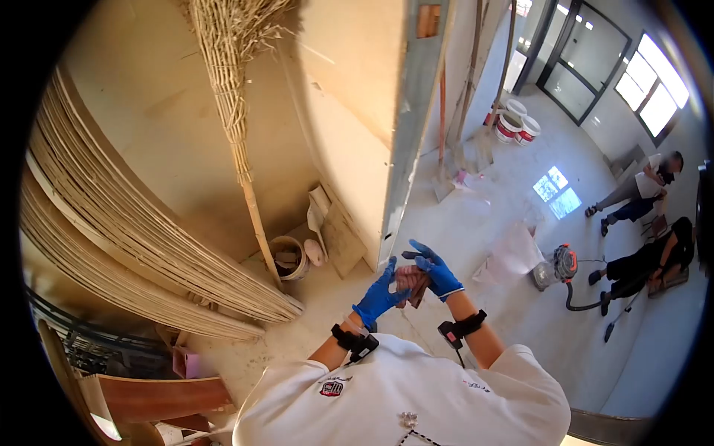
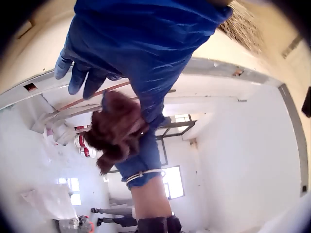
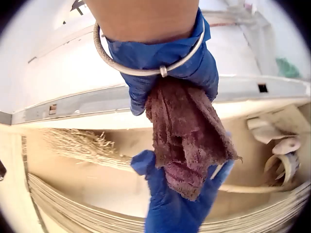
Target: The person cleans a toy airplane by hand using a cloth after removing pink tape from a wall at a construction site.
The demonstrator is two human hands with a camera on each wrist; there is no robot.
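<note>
A crumpled brownish-purple cloth [image 1: 411, 281] is between two hands in blue gloves, in front of the person's white shirt. The right hand [image 1: 440, 273] grips it; in the right wrist view the cloth [image 3: 187, 136] spills out from under the glove in loose folds. Close against the cloth's lower end, the left hand [image 3: 177, 206] has its palm facing it, thumb and fingers spread to either side. Straight fingers show on the left hand [image 2: 141, 43] in the left wrist view. The right palm is hidden behind the cloth.
Ahead stands a wall edge with a grey metal frame [image 1: 401, 126]. To the left are a tall straw broom [image 1: 230, 104], stacked curved boards [image 1: 141, 230] and a bucket [image 1: 297, 264]. Rightward are a vacuum [image 1: 554, 267], paint buckets [image 1: 509, 126] and two people [image 1: 654, 253].
</note>
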